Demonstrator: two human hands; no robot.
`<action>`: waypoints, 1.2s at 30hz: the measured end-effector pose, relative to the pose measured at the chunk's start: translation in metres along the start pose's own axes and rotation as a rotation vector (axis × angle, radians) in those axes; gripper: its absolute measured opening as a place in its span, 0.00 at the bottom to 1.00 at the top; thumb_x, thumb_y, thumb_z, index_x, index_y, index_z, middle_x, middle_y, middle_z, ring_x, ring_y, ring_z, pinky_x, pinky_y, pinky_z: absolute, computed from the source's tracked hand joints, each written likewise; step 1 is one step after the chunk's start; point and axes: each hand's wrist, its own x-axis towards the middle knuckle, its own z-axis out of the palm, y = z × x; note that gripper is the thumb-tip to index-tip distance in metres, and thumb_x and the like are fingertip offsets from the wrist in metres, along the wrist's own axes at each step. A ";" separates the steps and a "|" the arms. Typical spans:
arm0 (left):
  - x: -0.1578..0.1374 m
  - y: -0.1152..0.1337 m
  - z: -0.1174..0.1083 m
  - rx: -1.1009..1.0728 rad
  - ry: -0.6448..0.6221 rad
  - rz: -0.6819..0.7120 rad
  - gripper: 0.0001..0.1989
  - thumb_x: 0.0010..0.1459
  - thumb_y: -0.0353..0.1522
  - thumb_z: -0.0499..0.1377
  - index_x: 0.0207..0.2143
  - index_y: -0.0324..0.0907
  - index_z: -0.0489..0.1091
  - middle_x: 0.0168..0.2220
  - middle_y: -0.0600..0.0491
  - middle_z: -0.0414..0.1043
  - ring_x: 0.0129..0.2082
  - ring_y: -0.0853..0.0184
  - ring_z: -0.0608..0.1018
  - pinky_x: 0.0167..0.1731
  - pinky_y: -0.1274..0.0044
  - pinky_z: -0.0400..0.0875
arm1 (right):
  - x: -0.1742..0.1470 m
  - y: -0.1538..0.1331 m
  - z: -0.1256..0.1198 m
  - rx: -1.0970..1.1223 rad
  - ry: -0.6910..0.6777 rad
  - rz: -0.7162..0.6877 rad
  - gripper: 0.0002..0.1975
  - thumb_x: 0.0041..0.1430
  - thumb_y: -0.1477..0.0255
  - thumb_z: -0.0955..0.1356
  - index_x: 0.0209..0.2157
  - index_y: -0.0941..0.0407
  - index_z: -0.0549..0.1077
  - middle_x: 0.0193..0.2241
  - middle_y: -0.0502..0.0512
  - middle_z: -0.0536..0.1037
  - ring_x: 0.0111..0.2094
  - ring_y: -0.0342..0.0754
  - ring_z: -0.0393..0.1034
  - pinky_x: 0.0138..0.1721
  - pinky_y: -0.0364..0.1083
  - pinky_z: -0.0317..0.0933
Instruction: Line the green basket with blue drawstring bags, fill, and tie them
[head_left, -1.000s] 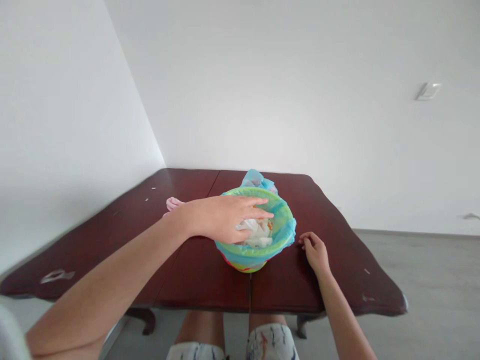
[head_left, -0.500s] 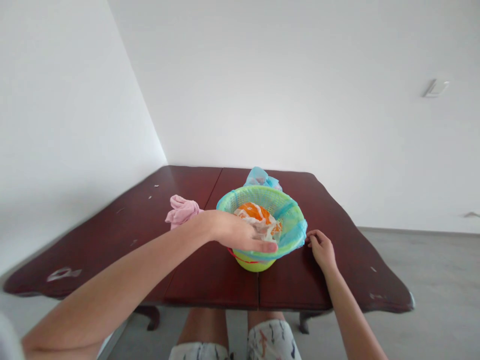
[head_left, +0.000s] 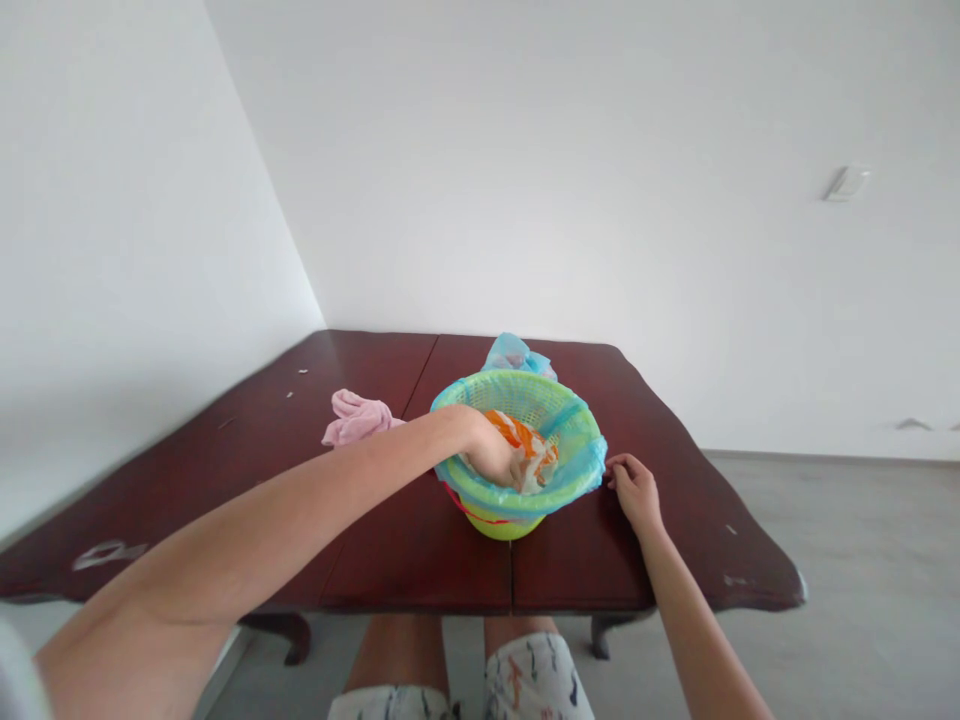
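Observation:
A light green plastic basket [head_left: 504, 526] lined with a thin blue plastic bag [head_left: 586, 462] stands on the table in front of me. Inside it lies a crumpled orange and white plastic wrapper [head_left: 519, 432]. My left hand [head_left: 489, 452] reaches down into the basket against the wrapper; its fingers are hidden inside, so I cannot see whether they grip. My right hand [head_left: 634, 490] rests on the table just right of the basket, its fingers curled together near the bag's edge. What they hold, if anything, is too small to make out.
A pink cloth [head_left: 358, 418] lies left of the basket on the dark red wooden table [head_left: 420, 560]. Behind the basket sits a blue plastic bag [head_left: 514, 354] with something in it. White walls meet the table at the back and left. Small scraps dot the table's left side.
My left hand has gone from above the basket's front rim down into it, onto the wrapper. My right hand has stayed beside the basket. The view has shifted slightly.

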 end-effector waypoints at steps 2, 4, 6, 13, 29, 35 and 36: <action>-0.011 0.004 -0.017 0.012 -0.122 0.035 0.11 0.67 0.32 0.69 0.48 0.50 0.92 0.43 0.53 0.93 0.41 0.55 0.90 0.49 0.69 0.83 | 0.000 0.001 0.000 0.008 0.001 0.001 0.16 0.61 0.53 0.70 0.36 0.50 0.80 0.31 0.56 0.86 0.28 0.54 0.77 0.34 0.51 0.71; -0.031 0.007 -0.035 0.025 -0.081 0.049 0.16 0.72 0.33 0.64 0.54 0.52 0.92 0.51 0.53 0.93 0.46 0.55 0.91 0.52 0.68 0.82 | 0.000 0.001 0.000 0.010 -0.002 -0.003 0.16 0.62 0.52 0.70 0.36 0.50 0.80 0.31 0.56 0.86 0.29 0.54 0.77 0.35 0.50 0.71; -0.060 0.007 -0.044 0.025 0.122 0.058 0.17 0.77 0.39 0.63 0.59 0.54 0.90 0.58 0.53 0.92 0.55 0.54 0.91 0.59 0.67 0.81 | 0.000 0.003 0.000 0.006 -0.012 -0.010 0.16 0.63 0.53 0.70 0.36 0.50 0.80 0.32 0.56 0.87 0.30 0.54 0.78 0.36 0.50 0.71; -0.160 -0.026 0.085 -0.225 1.364 -0.050 0.21 0.83 0.47 0.57 0.42 0.49 0.85 0.36 0.50 0.89 0.38 0.56 0.89 0.45 0.64 0.89 | -0.004 0.005 0.001 -0.013 -0.048 -0.023 0.14 0.64 0.56 0.69 0.37 0.50 0.81 0.34 0.57 0.88 0.33 0.56 0.80 0.38 0.52 0.73; -0.110 -0.060 0.242 -0.240 0.890 -0.312 0.10 0.82 0.36 0.57 0.58 0.48 0.76 0.46 0.49 0.87 0.41 0.58 0.88 0.45 0.66 0.87 | -0.067 -0.058 -0.012 -0.150 0.111 -0.633 0.10 0.74 0.70 0.74 0.53 0.51 0.85 0.49 0.60 0.89 0.47 0.57 0.86 0.50 0.55 0.81; -0.101 -0.062 0.248 0.002 0.888 -0.301 0.07 0.79 0.31 0.59 0.52 0.46 0.78 0.48 0.46 0.85 0.47 0.53 0.88 0.51 0.61 0.87 | -0.160 -0.109 0.018 -0.139 0.218 -0.924 0.41 0.69 0.83 0.76 0.78 0.44 0.75 0.67 0.66 0.82 0.63 0.64 0.85 0.56 0.63 0.89; -0.102 -0.060 0.249 -0.015 0.898 -0.296 0.07 0.80 0.31 0.59 0.52 0.46 0.77 0.46 0.47 0.85 0.45 0.54 0.88 0.49 0.62 0.87 | -0.172 -0.112 0.027 -0.113 0.214 -0.918 0.42 0.70 0.84 0.76 0.80 0.44 0.73 0.70 0.67 0.79 0.64 0.65 0.84 0.56 0.64 0.89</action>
